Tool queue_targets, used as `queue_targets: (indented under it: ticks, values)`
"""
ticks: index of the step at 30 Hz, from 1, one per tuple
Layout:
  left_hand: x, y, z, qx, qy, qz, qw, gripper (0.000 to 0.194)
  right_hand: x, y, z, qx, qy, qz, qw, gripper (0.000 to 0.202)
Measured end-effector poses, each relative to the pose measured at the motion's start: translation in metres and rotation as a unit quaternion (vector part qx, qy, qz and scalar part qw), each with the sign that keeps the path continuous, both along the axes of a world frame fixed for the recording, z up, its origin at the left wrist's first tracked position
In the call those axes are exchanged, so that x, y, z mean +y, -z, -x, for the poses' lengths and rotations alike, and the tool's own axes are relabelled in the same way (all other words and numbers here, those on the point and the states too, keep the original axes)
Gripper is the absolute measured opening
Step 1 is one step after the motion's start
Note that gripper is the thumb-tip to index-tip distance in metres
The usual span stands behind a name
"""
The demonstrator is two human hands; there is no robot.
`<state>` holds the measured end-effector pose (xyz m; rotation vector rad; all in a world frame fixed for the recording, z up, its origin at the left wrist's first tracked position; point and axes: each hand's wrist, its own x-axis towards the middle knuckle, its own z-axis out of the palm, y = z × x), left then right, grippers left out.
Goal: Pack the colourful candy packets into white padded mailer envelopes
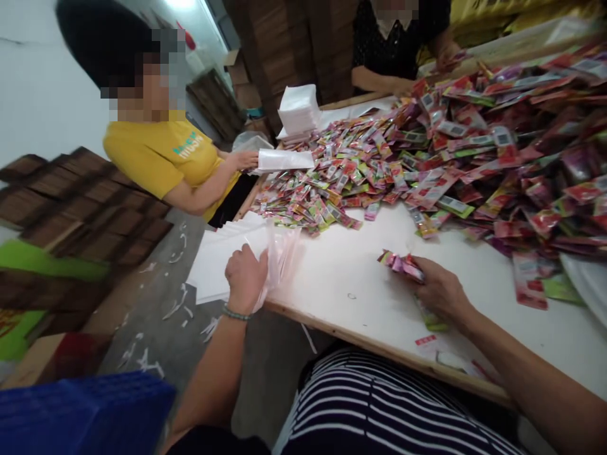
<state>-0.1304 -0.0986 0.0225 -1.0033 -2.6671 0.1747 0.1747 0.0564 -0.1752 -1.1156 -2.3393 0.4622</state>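
Observation:
My left hand (pixel 247 278) is on a fanned stack of white and clear plastic bags (pixel 213 262) that overhangs the table's near left corner. Its fingers are curled and pinch the top bag; the fingertips are partly hidden. Over the bare part of the white table, my right hand (pixel 441 291) is closed around a small bunch of shiny, colourful packets (pixel 403 265). Beyond both hands spreads a large heap of similar small packets (pixel 351 167) in red, pink, green and purple. A green packet (pixel 431 319) shows below my right hand.
Across the left corner, a person in a yellow shirt (pixel 161 158) holds a white bag stack (pixel 284 159). Another person in black (pixel 389 57) handles packets at the back. A tall bag stack (pixel 300 109) stands between them. A blue crate (pixel 90 411) is at lower left.

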Motion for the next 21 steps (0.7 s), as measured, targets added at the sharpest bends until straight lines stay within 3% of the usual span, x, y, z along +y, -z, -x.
queue_targets:
  ticks: [3,7,9,11,15,18,21]
  values:
    - [0.007,0.013,0.007,-0.016,0.014,0.104,0.994,0.040,0.007,0.001,-0.004,0.001,-0.017,0.024,1.000,0.034]
    - [0.010,0.021,0.006,0.004,0.022,0.118,0.993,0.032,0.003,-0.005,-0.005,-0.067,-0.041,-0.034,0.996,0.051]
    - [0.009,0.013,0.003,0.014,0.026,0.113,0.993,0.032,-0.004,-0.013,-0.004,-0.089,-0.053,-0.048,0.993,0.055]
    - [0.011,0.000,-0.006,0.035,0.046,0.084,0.995,0.031,-0.007,-0.022,-0.001,-0.101,-0.068,-0.035,0.992,0.046]
    - [0.026,-0.018,-0.056,0.082,0.194,-0.051,0.976,0.035,0.006,-0.032,-0.001,-0.039,-0.041,0.068,0.996,0.026]
    - [0.048,0.003,-0.109,0.014,0.322,-0.044,0.946,0.033,0.022,-0.037,-0.010,0.085,0.047,0.166,0.981,0.024]
    - [0.075,0.051,-0.145,-0.091,0.382,0.018,0.920,0.030,0.031,-0.046,-0.022,0.219,0.113,0.214,0.945,0.029]
